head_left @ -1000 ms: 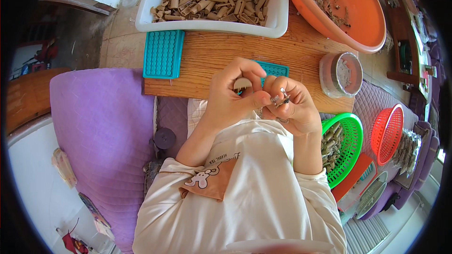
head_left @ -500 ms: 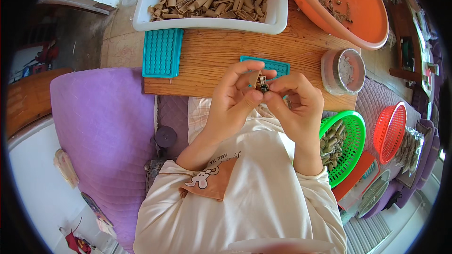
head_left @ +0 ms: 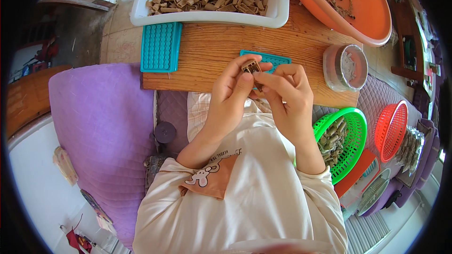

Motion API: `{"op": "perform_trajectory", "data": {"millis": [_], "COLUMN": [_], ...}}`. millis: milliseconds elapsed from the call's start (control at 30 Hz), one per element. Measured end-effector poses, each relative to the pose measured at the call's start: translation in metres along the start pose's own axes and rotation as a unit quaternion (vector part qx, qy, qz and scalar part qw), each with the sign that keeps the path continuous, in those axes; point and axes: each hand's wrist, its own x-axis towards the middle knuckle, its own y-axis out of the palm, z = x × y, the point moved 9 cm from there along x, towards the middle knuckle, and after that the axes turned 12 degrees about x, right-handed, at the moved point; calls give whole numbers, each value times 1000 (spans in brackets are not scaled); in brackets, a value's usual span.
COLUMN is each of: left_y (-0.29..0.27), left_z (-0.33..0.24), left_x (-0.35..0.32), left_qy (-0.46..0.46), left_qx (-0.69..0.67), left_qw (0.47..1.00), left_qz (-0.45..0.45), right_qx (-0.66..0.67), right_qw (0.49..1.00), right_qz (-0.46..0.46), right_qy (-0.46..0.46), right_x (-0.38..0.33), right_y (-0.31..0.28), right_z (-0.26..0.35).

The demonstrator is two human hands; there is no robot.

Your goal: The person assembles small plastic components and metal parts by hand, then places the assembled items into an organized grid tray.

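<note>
Over the table's near edge, my left hand point(head_left: 227, 93) grips a small brown plastic casing point(head_left: 251, 66) between thumb and fingers. The casing is tilted, with its slotted hollow end facing up. Closed in a pinch, my right hand point(head_left: 291, 95) presses thumb and forefinger against the casing's lower right side. Its fingertips hide part of the casing, and whatever sits inside it cannot be made out. Just behind the hands lies a teal tray point(head_left: 275, 59) with rows of small round cups, partly covered by my fingers.
On the wooden table point(head_left: 207, 42) stand a white bin point(head_left: 207, 19) of brown casings, another teal tray point(head_left: 160, 47), an orange basin point(head_left: 372, 14) and a tub point(head_left: 332, 68) of pale bits. Green point(head_left: 356, 129) and red point(head_left: 391, 131) baskets are at the right. A purple cushion point(head_left: 99, 146) lies left.
Both hands have shifted slightly up and left with the casing. It has turned so that its slotted end faces up, and the dark and metallic bits seen earlier at my fingertips no longer show.
</note>
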Motion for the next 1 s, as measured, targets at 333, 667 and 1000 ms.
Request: {"op": "perform_trajectory", "data": {"millis": [333, 667, 1000], "left_y": [-20, -13, -3], "left_z": [-7, -20, -30], "left_x": [-5, -8, -15], "left_qy": [78, 122, 145], "left_qx": [11, 42, 33], "left_qw": [985, 980, 982], "left_qz": [-154, -153, -116], "right_qx": [318, 252, 260], "right_qw": [926, 944, 947], "right_qz": [-143, -208, -186], "right_qy": [143, 50, 35], "right_x": [-18, -19, -22], "right_y": [16, 0, -4], "right_z": [-50, -35, -22]}}
